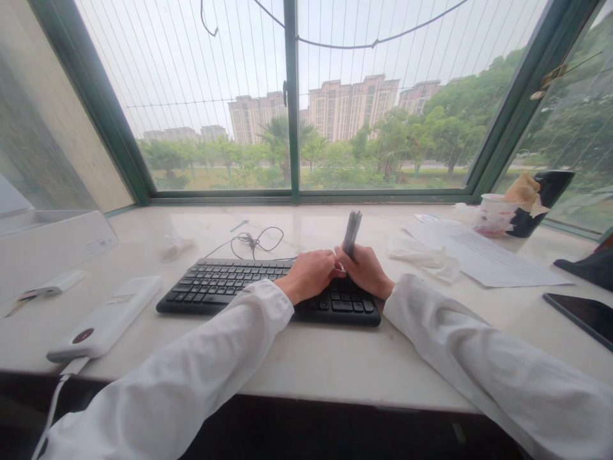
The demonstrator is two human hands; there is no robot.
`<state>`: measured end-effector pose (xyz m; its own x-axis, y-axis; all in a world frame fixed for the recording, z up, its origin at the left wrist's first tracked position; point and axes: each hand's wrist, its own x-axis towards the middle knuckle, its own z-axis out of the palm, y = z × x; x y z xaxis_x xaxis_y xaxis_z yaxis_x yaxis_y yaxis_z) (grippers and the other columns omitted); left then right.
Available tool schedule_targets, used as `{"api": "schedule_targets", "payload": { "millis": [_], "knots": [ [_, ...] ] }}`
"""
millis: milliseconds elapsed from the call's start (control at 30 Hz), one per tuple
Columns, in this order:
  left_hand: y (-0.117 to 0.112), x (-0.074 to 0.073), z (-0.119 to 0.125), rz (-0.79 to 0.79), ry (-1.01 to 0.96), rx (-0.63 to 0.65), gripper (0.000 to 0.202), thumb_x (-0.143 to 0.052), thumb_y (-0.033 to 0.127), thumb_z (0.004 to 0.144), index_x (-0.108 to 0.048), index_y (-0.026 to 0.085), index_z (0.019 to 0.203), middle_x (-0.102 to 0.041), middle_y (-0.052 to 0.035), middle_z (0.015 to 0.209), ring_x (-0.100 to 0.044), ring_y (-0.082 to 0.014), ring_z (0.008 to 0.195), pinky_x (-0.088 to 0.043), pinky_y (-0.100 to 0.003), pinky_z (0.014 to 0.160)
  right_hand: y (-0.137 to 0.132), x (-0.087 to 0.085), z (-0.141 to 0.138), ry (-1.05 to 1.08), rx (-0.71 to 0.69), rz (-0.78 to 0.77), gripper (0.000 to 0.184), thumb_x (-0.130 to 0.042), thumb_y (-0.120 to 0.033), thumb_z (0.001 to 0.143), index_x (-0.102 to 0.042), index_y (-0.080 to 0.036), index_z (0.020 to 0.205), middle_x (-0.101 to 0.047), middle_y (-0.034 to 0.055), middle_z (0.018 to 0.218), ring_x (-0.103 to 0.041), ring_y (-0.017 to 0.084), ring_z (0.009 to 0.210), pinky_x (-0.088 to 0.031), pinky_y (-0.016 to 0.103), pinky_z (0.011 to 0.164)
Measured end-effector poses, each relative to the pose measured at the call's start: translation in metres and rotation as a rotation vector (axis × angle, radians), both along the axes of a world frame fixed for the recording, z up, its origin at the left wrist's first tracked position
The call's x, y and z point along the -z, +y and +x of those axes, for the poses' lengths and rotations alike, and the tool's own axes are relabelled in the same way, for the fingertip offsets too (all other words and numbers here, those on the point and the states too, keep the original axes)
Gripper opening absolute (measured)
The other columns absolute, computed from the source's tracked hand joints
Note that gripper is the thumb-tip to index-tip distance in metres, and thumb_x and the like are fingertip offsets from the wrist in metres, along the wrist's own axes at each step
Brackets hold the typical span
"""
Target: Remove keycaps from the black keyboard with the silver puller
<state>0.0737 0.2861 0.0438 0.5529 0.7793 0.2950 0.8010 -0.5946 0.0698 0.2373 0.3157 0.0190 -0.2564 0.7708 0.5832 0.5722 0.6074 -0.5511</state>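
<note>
A black keyboard [225, 284] lies on a pale marble sill in front of me. Both my hands rest over its right part, close together. My right hand [366, 269] is closed around a thin grey object [352, 233] that sticks up above the fingers; I cannot name it. My left hand [310, 273] sits beside it with fingers curled, its fingertips touching the base of that object or the keys beneath. Both arms wear white sleeves.
A white power bank [108, 319] with a cable lies at the left, a small white device [60, 282] beyond it. The keyboard's coiled cable [256, 241] lies behind it. At the right lie tissue [424, 259], paper sheets [483, 255], a cup [493, 214], a dark phone [582, 316].
</note>
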Motion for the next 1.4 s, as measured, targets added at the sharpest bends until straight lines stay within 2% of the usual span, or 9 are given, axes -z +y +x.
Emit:
{"api": "schedule_targets", "payload": {
  "millis": [200,333,600,767,900,1067,1300,1400],
  "knots": [
    [-0.001,0.0,0.0,0.004,0.003,0.005,0.024,-0.052,0.037,0.094,-0.069,0.021,0.1,-0.07,-0.005,0.109,-0.067,-0.025,0.098,-0.053,-0.032,0.077,-0.001,0.001,0.001,-0.029,-0.014,0.079,0.038,-0.041,-0.044,0.093,-0.043,-0.02,0.064,-0.049,-0.0009,0.058,-0.045,0.012,0.054,-0.033,0.026,0.058],
    [-0.002,-0.001,0.0,0.002,-0.006,0.012,0.024,-0.052,0.037,0.095,-0.069,0.02,0.1,-0.07,-0.0054,0.107,-0.067,-0.0245,0.099,-0.053,-0.032,0.08,-0.002,0.002,0.002,-0.035,-0.016,0.089,0.039,-0.041,-0.045,0.093,-0.042,-0.02,0.064,-0.047,-0.002,0.056,-0.041,0.011,0.052,-0.032,0.026,0.056],
    [-0.002,-0.003,0.001,-0.023,-0.014,-0.004,0.026,-0.053,0.038,0.094,-0.07,0.02,0.101,-0.071,-0.0064,0.109,-0.067,-0.0238,0.101,-0.052,-0.03,0.081,-0.004,0.001,0.004,-0.048,-0.04,0.101,0.041,-0.04,-0.049,0.094,-0.043,-0.02,0.065,-0.048,-0.0017,0.057,-0.043,0.012,0.053,-0.034,0.026,0.057],
    [-0.001,-0.005,-0.003,-0.054,-0.05,-0.006,0.025,-0.053,0.038,0.094,-0.073,0.024,0.101,-0.072,-0.0034,0.111,-0.067,-0.0233,0.101,-0.052,-0.03,0.083,0.001,-0.001,0.002,-0.03,0.0,-0.011,0.043,-0.04,-0.05,0.092,-0.042,-0.02,0.06,-0.049,-0.0009,0.055,-0.043,0.012,0.055,-0.034,0.026,0.055],
    [0.003,-0.003,-0.008,-0.082,-0.116,0.014,0.024,-0.052,0.03,0.094,-0.074,0.028,0.1,-0.073,0.0019,0.112,-0.066,-0.02,0.103,-0.05,-0.029,0.089,0.005,-0.002,0.001,0.019,-0.013,-0.101,0.044,-0.042,-0.052,0.088,-0.04,-0.02,0.058,-0.047,-0.0011,0.053,-0.044,0.013,0.055,-0.033,0.026,0.053],
    [0.007,0.002,-0.009,-0.061,-0.173,0.015,0.023,-0.054,0.024,0.09,-0.076,0.029,0.096,-0.075,0.0026,0.101,-0.068,-0.0186,0.094,-0.051,-0.029,0.085,0.004,0.0,0.003,0.032,-0.015,-0.131,0.045,-0.044,-0.053,0.088,-0.041,-0.019,0.058,-0.045,-0.0019,0.055,-0.043,0.012,0.057,-0.033,0.025,0.054],
    [0.006,0.001,-0.01,-0.057,-0.189,0.035,0.02,-0.056,0.027,0.089,-0.075,0.027,0.095,-0.075,0.0011,0.093,-0.068,-0.0177,0.087,-0.051,-0.029,0.082,0.009,-0.008,0.014,-0.134,-0.161,-0.191,0.048,-0.041,-0.058,0.09,-0.052,-0.018,0.065,-0.053,-0.0009,0.059,-0.046,0.013,0.058,-0.036,0.026,0.058],
    [0.005,-0.001,-0.01,-0.056,-0.185,0.061,0.02,-0.058,0.037,0.089,-0.075,0.026,0.095,-0.075,0.0003,0.094,-0.067,-0.0181,0.088,-0.05,-0.028,0.081,0.011,-0.013,0.019,-0.181,-0.194,-0.209,0.043,-0.041,-0.055,0.09,-0.055,-0.019,0.073,-0.057,-0.0005,0.063,-0.049,0.013,0.06,-0.038,0.026,0.06]
  ]
}}
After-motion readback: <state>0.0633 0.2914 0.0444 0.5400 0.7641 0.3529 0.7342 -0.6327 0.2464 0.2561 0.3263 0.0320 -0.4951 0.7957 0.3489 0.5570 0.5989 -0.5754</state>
